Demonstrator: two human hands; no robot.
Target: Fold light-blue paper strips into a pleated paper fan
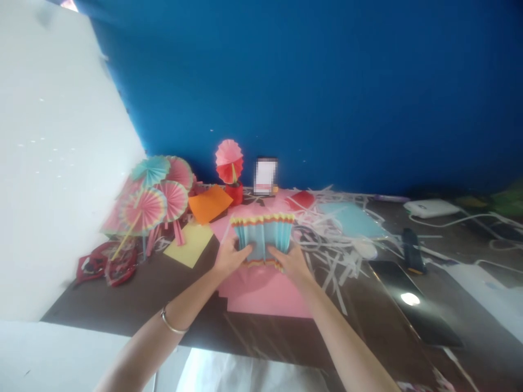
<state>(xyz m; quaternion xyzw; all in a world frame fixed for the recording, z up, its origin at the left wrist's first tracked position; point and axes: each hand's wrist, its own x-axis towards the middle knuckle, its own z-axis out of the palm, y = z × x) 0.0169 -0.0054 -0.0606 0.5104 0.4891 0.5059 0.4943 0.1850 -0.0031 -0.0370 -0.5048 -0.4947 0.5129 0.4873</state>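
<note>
Between my two hands is a pleated sheet of light blue paper (263, 234), with yellow and orange bands along its edges. My left hand (232, 256) grips its left side, thumb lying across the front folds. On the right side my right hand (292, 261) grips it the same way, thumb pointing inward. The fingers behind the paper are hidden. The folds are bunched near both hands and spread flatter in the middle. Under my hands lies pink paper (265, 294) on the dark table (180, 305).
Several pleated paper fans (143, 209) stand at the left, near yellow paper (191, 244) and orange paper (210, 204). A pink and red fan (229, 160) rises from a red pot (234, 194). White paper strips (339, 267) litter the right, beside a tablet-like black device (408, 299).
</note>
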